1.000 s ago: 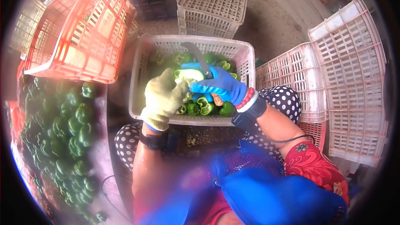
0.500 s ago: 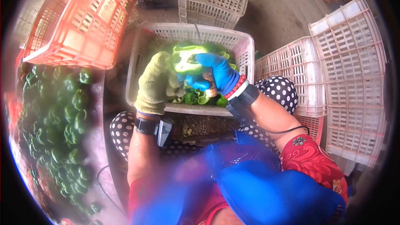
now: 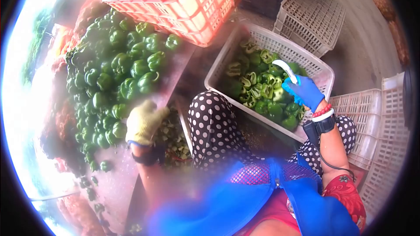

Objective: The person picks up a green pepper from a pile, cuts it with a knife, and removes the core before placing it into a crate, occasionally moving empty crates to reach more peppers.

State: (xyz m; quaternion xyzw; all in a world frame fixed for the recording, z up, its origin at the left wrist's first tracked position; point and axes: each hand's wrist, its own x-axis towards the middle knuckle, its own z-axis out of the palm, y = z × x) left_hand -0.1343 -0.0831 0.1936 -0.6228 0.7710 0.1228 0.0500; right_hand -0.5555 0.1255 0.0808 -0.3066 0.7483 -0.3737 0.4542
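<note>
My left hand (image 3: 146, 122), in a pale yellow knitted glove, is at the right edge of a heap of green bell peppers (image 3: 129, 67). Its thumb stands apart from the fingers, and no pepper shows in it; the fingertips are partly blurred. My right hand (image 3: 307, 92), in a blue glove, is closed around a knife with a curved, shiny blade (image 3: 284, 67) pointing up and left. The knife's handle is hidden in the glove. Below the blade, a white plastic crate (image 3: 273, 39) holds cut, opened green peppers (image 3: 262, 83).
An orange crate (image 3: 188, 6) stands behind the pepper heap, on the pinkish table (image 3: 116, 172). Grey-white crates (image 3: 310, 15) sit behind the white crate, and more pale crates (image 3: 365, 105) stand at right. A container of pepper scraps (image 3: 175, 135) is beside my knee.
My view has turned left. The cut pepper held between both hands is gone from them. My left hand has moved left to the pepper heap; my right hand stays over the crate with the knife.
</note>
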